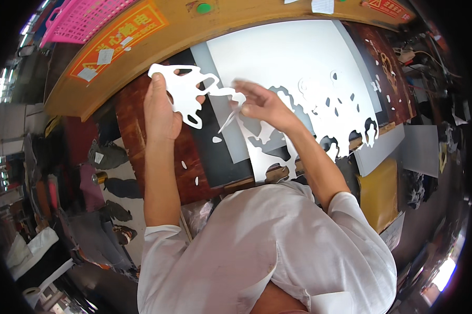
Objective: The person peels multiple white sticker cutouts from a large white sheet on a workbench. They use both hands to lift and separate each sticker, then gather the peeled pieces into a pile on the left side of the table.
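Observation:
My left hand [161, 109] is closed on a white cut-out piece [184, 90] with slots and curved loops, raised above the work surface. A thin white strip [228, 94] runs from that piece to my right hand [262, 103], whose thumb and fingers close round it; the fingertips are slightly smeared by motion. Below my right hand lies a perforated white offcut sheet [257, 157] with large irregular holes. Farther right, another white sheet [325, 107] with cut openings spreads over the pale board.
A large white board [277, 47] lies on a dark base on the reddish-brown table [128, 120]. Behind it stands a tan machine beam [178, 29] with orange warning labels and a green button [203, 8]. A pink basket [81, 21] sits far left. Small white scraps dot the table.

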Demonstrator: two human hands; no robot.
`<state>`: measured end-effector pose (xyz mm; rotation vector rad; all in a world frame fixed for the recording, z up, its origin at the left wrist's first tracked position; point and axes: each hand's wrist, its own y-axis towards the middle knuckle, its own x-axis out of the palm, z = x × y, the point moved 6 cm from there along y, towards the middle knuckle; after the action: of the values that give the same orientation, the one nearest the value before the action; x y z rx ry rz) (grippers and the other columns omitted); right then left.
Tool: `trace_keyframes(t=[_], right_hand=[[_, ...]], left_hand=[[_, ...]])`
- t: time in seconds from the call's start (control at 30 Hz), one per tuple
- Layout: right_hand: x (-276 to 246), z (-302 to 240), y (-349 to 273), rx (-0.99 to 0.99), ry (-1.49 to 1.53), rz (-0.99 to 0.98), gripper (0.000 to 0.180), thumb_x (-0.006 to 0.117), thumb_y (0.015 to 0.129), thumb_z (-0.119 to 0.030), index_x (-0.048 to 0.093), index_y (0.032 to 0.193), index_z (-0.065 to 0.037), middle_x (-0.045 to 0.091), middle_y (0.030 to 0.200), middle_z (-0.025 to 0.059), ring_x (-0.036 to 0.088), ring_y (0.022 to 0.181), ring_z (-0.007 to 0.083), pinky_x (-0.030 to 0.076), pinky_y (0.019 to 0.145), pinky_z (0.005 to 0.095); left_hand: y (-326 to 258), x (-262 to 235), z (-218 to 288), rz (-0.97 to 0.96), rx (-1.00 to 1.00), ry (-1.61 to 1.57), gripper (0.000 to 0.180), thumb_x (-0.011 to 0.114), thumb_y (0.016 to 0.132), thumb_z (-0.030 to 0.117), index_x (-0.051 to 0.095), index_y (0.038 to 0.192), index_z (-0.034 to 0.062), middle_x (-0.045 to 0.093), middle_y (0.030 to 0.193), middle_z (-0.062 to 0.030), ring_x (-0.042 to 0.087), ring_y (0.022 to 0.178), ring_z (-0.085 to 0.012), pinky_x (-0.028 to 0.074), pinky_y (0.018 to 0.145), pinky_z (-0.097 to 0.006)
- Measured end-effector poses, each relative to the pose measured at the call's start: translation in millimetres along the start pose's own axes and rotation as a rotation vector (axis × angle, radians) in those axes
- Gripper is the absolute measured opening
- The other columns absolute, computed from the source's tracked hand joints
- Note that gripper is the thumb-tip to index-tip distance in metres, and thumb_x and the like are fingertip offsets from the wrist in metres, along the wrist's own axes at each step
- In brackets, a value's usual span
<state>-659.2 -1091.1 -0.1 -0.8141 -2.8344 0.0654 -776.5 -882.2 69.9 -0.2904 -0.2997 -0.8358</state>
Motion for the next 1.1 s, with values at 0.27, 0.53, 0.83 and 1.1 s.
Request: trace_keyframes(t=[0.27,0.53,0.83,1.1], right_hand=[[-14,40,-28,0.243,0.193,0.032,0.034,0.065,0.104,-0.012,0.067,0.135,0.001,0.078,0.112,0.0133,0.075,0.086,0.0171,0.061,0.072,0.0275],[-74,65,-69,0.348,0.333,0.023,0.032,0.059,0.108,-0.011,0.064,0.136,0.005,0.077,0.110,0.0158,0.073,0.095,0.0210,0.062,0.083,0.0336],[-144,73,-137,0.415,0.380,0.052,0.032,0.061,0.108,-0.019,0.066,0.134,0.000,0.077,0.111,0.0101,0.073,0.092,0.0163,0.059,0.077,0.0281],[-169,76,-177,0.298,-0.218,-0.106,0.028,0.065,0.104,-0.021,0.071,0.120,0.000,0.075,0.104,0.0115,0.071,0.094,0.0178,0.057,0.084,0.0324]], left_hand=[[-20,0,-63,-0.078,-0.233,-0.188,0.038,0.048,0.114,0.035,0.059,0.128,0.0014,0.068,0.127,-0.0173,0.071,0.109,-0.0291,0.061,0.090,-0.047],[-57,41,-126,-0.056,-0.439,0.082,0.043,0.056,0.112,0.034,0.059,0.143,0.0046,0.068,0.132,-0.0092,0.069,0.113,-0.0194,0.061,0.088,-0.039],[-66,138,-156,-0.174,-0.331,-0.144,0.047,0.053,0.106,0.010,0.049,0.151,0.0002,0.064,0.130,-0.0169,0.069,0.115,-0.0380,0.065,0.088,-0.055],[-99,169,-163,0.003,-0.392,0.030,0.042,0.065,0.105,0.022,0.061,0.142,0.0015,0.069,0.117,-0.0124,0.065,0.094,-0.0208,0.057,0.067,-0.037]])
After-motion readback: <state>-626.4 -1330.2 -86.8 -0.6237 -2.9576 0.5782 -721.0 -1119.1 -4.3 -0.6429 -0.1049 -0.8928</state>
